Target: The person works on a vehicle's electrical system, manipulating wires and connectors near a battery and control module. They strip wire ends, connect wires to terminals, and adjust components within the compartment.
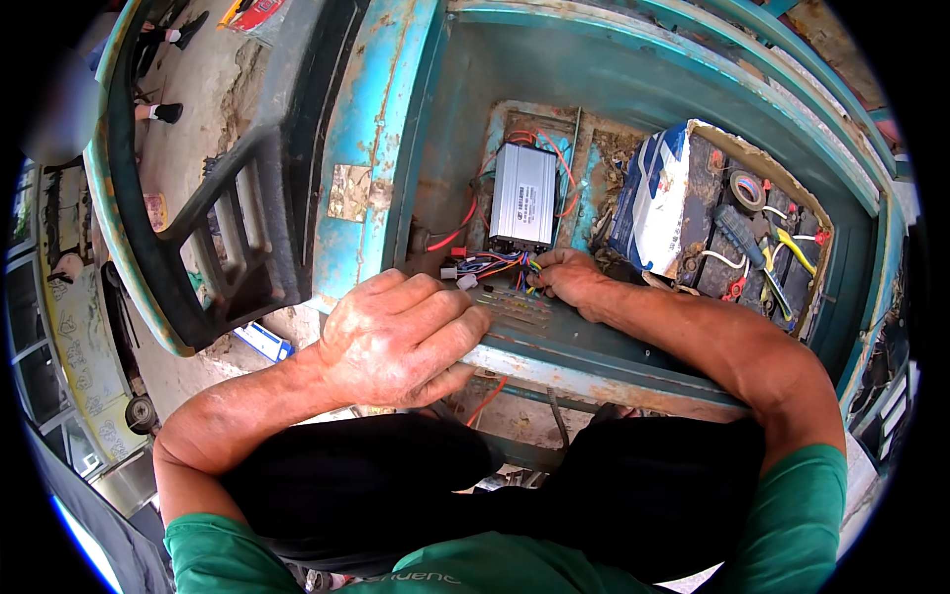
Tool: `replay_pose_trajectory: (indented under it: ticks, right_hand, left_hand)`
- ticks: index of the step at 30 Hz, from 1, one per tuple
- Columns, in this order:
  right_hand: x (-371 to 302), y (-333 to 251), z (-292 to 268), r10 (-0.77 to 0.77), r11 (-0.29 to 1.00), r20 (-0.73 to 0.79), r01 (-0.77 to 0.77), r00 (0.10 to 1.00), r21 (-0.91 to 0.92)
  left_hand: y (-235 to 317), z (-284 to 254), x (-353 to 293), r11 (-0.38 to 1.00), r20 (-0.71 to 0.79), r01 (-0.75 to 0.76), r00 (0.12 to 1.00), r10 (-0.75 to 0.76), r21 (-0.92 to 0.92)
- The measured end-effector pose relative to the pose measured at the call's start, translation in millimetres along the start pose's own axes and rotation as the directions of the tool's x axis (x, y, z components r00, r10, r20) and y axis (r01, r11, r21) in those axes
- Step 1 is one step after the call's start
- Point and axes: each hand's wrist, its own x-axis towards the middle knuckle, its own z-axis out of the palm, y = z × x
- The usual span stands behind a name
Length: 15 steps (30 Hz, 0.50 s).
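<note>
My left hand (401, 337) lies palm down on the rusty front edge of a worn teal metal compartment (594, 371), fingers together, holding nothing. My right hand (566, 277) reaches down inside the compartment and pinches a bundle of coloured wires (495, 265) with white connectors. The wires run out of a ribbed silver controller box (522, 203) fixed to the compartment floor just beyond my fingers. Red wires loop around the box.
To the right sits a cardboard-wrapped pack of black batteries (722, 223), with a roll of tape (747, 188), yellow-handled pliers (792, 247) and cables on top. A dark metal frame (233, 228) stands left. A person's shoes (163, 111) show at the top left, on concrete ground.
</note>
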Motion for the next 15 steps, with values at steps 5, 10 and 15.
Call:
replay_pose_trajectory:
  ticks: [5,10,15]
  right_hand:
    - [-1.5,-12.3,-2.4,0.042,0.980,0.015,-0.038,0.999,-0.194]
    - [-5.9,-22.3,-3.1,-0.016,0.921,-0.009,0.011,1.000,-0.389]
    - [0.6,2.5,-3.9,-0.082,0.986,-0.065,0.072,0.994,-0.149]
  left_hand:
    - [1.3,-2.5,2.2,0.999,0.052,0.035,0.998,-0.033,-0.033]
    - [5.6,-17.2,17.3,0.964,0.186,0.163,0.975,-0.125,-0.211]
    - [0.2,-20.0,57.1,0.738,0.359,0.444,0.888,-0.287,-0.508]
